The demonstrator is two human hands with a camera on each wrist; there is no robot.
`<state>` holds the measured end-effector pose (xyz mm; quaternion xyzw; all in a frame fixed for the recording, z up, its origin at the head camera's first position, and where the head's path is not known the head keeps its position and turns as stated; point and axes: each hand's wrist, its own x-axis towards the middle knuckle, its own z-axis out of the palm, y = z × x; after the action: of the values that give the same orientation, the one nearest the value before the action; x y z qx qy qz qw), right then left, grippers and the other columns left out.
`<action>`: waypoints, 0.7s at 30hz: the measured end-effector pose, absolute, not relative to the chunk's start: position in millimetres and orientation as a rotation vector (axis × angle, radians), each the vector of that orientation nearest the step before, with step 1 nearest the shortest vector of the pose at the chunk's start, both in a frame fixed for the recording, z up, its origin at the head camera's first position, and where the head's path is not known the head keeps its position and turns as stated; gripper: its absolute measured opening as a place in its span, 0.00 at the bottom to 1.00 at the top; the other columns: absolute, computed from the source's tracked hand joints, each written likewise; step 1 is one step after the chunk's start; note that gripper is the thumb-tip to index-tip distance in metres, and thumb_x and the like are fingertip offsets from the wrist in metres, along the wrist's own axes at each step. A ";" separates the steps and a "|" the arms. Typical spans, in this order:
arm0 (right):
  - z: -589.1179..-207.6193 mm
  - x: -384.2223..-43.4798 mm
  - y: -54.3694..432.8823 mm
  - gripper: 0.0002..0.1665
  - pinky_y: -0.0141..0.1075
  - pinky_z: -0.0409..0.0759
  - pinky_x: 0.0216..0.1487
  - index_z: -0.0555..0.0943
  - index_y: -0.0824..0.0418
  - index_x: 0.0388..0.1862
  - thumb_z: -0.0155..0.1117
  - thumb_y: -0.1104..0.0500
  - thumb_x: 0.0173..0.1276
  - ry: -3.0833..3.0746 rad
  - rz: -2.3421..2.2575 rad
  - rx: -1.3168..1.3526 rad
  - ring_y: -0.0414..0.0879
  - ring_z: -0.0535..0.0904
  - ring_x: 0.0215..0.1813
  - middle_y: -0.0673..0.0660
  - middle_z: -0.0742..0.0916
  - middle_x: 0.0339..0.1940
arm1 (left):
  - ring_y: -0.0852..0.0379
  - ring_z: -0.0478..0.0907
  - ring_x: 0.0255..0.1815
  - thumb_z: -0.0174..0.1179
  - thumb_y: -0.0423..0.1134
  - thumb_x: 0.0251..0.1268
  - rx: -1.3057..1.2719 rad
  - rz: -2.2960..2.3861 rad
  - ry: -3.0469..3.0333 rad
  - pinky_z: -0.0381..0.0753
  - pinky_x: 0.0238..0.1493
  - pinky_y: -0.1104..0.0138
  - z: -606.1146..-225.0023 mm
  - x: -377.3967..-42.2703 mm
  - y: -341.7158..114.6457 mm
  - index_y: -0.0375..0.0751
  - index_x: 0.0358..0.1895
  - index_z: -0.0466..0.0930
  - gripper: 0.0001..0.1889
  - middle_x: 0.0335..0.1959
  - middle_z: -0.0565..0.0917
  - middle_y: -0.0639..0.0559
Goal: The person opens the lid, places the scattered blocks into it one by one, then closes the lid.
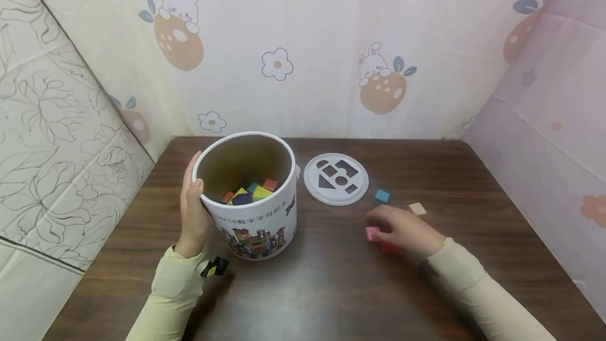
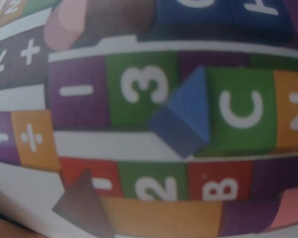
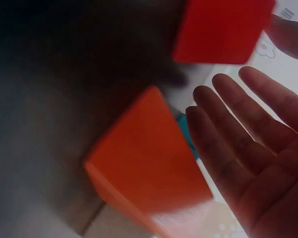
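Note:
My left hand (image 1: 194, 220) holds a white bucket (image 1: 284, 225) at its left side, the thumb hooked over the rim. Coloured blocks (image 1: 260, 192) lie inside the bucket. Its printed wall (image 2: 159, 144) fills the left wrist view. On the right, my right hand (image 1: 402, 228) is low over the table, by a pink block (image 1: 372, 234) and a red block (image 1: 390, 248). Its fingers (image 3: 243, 136) look straight in the right wrist view, apart from a red block (image 3: 223, 32); an orange block (image 3: 149, 158) looms large in front.
A white lid (image 1: 357, 183) with shaped cut-outs lies right of the bucket. Near it are a blue block (image 1: 382, 196) and a pale wooden piece (image 1: 417, 209). A small black item (image 1: 214, 267) sits at my left wrist. Behind the brown table (image 1: 307, 299) hangs a patterned curtain (image 1: 322, 99).

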<state>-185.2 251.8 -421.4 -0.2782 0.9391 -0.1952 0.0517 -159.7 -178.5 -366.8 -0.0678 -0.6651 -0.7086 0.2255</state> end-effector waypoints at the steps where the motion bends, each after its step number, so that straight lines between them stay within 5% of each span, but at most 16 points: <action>1: -422.3 -185.2 251.7 0.27 0.49 0.78 0.59 0.82 0.56 0.56 0.72 0.48 0.60 2.848 -0.588 -0.836 0.48 0.82 0.56 0.50 0.86 0.51 | 0.47 0.64 0.67 0.36 0.46 0.68 -0.182 -1.953 -1.834 0.65 0.64 0.54 -367.1 -159.5 -178.7 0.54 0.75 0.57 0.30 0.70 0.67 0.51; 21: -417.6 -181.1 245.1 0.18 0.34 0.82 0.43 0.85 0.52 0.46 0.75 0.52 0.56 2.832 -0.459 -0.884 0.37 0.78 0.38 0.43 0.84 0.38 | 0.48 0.63 0.67 0.36 0.46 0.68 -0.188 -1.968 -1.837 0.65 0.65 0.54 -365.2 -157.7 -178.5 0.55 0.75 0.57 0.30 0.70 0.67 0.51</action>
<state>-181.1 245.1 -417.6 -0.2938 0.9411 -0.1524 0.0696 -157.7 -178.5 -365.2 -0.0680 -0.6640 -0.7114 0.2198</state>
